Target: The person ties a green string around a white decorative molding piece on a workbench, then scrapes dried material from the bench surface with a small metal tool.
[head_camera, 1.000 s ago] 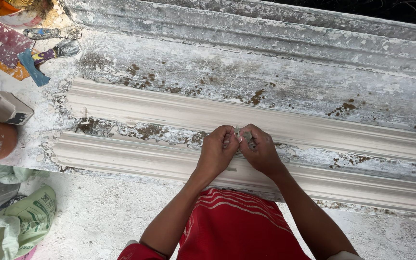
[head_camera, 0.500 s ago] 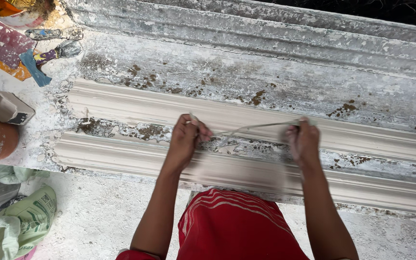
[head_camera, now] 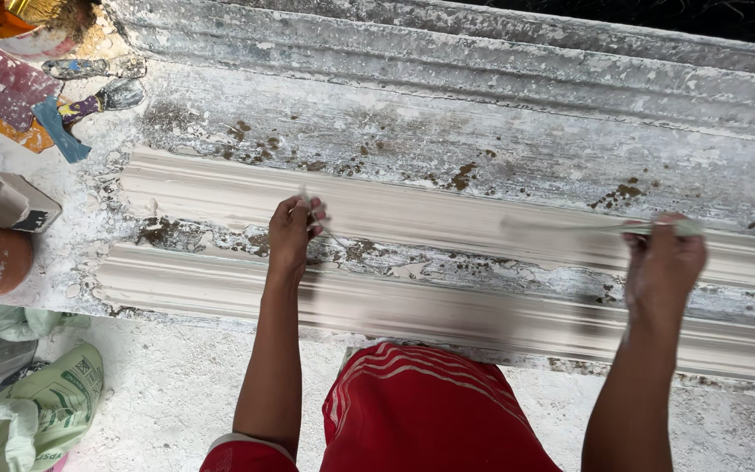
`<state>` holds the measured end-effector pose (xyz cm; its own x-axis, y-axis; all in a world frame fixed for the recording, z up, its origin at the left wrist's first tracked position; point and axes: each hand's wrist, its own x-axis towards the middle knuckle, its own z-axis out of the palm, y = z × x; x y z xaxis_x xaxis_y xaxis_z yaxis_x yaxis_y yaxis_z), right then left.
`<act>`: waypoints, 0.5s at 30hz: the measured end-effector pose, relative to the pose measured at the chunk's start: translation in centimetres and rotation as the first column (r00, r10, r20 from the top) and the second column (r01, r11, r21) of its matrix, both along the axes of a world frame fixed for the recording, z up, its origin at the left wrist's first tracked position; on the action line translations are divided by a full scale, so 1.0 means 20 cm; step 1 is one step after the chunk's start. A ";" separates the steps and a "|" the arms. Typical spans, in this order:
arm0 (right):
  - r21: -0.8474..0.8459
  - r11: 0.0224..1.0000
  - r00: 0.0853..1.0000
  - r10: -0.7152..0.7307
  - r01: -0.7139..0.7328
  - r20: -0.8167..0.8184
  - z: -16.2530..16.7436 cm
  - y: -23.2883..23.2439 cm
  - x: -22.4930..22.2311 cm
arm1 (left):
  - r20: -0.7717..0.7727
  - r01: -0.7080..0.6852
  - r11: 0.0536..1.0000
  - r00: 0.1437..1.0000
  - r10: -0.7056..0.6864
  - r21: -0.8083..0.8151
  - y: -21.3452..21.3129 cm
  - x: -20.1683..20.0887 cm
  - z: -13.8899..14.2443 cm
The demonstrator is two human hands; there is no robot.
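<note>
Two long strips of wet grey plaster moulding lie side by side on a plaster-crusted workbench (head_camera: 447, 114): an upper strip (head_camera: 220, 188) and a lower strip (head_camera: 176, 284). My left hand (head_camera: 294, 232) is over the gap between them, fingers pinched on one end of a thin pale fibre strand (head_camera: 561, 225). My right hand (head_camera: 666, 262) is far to the right and blurred, fingers closed on the other end. The strand stretches between both hands just above the upper strip. A faint blurred veil of fibre hangs below it.
Plaster-caked scrapers (head_camera: 89, 79) and coloured flat pieces (head_camera: 10, 96) lie at the bench's top left, near an orange bucket (head_camera: 19, 17). A brown block (head_camera: 6, 201) sits at the left edge. A green sack (head_camera: 45, 411) lies on the floor. My red shorts (head_camera: 412, 411) fill the bottom centre.
My hands were together at the middle of the strips. They have drawn wide apart, left hand going left and right hand far right, pulling the fibre out into a long strand.
</note>
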<state>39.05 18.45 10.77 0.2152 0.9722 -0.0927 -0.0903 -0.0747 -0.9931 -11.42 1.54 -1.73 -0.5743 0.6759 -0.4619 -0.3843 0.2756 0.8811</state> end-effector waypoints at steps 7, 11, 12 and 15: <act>-0.119 0.850 0.825 0.527 -0.513 0.204 0.08 -0.25 -0.58 | -0.825 0.063 0.998 0.563 -0.057 -0.026 0.06 0.31 0.18; -0.065 0.781 0.774 0.625 -0.622 0.102 0.04 -0.33 -0.78 | -0.386 0.496 0.867 0.791 -0.475 -0.049 0.00 0.66 0.51; -0.060 0.770 0.766 0.638 -0.636 0.071 0.03 -0.34 -0.80 | -0.425 0.541 0.840 0.769 -0.478 0.033 -0.01 0.73 0.58; -0.111 0.747 0.745 0.664 -0.656 0.065 0.01 -0.37 -0.85 | -0.484 0.594 0.795 0.735 -0.475 0.122 -0.02 0.83 0.75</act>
